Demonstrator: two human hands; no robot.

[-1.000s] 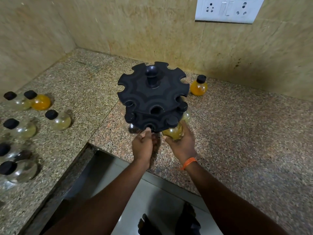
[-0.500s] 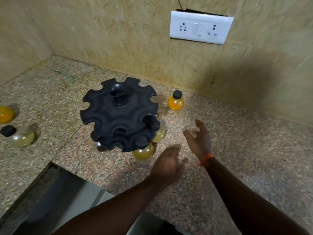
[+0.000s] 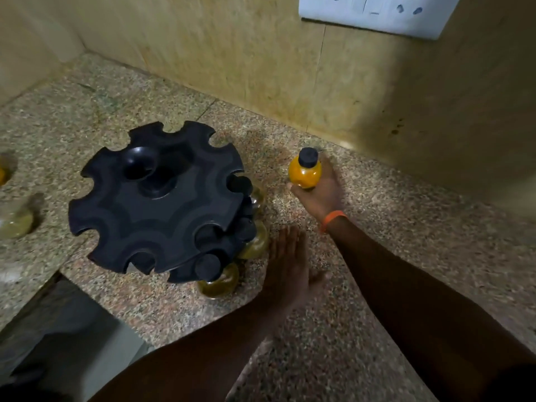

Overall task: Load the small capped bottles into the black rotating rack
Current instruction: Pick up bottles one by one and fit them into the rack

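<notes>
The black rotating rack (image 3: 156, 204) stands on the granite counter (image 3: 406, 233), left of centre. Several black-capped bottles hang in slots of its lower tier on the right and front side, among them one with yellowish liquid (image 3: 219, 281) and another (image 3: 255, 242). My right hand (image 3: 319, 190) is wrapped around an orange bottle with a black cap (image 3: 305, 171) near the back wall, right of the rack. My left hand (image 3: 287, 268) hovers open, fingers together, just right of the rack's lower tier, holding nothing.
A pale bottle (image 3: 16, 220) stands at the left edge of the counter, and part of an orange one (image 3: 2, 174) shows beyond it. A white socket plate (image 3: 374, 13) is on the tiled wall. The counter's front edge drops away at lower left (image 3: 66, 285).
Both hands left the rack's front. My right hand reached back and closed around the orange bottle by the wall. My left hand moved to the right of the rack. The view shifted right.
</notes>
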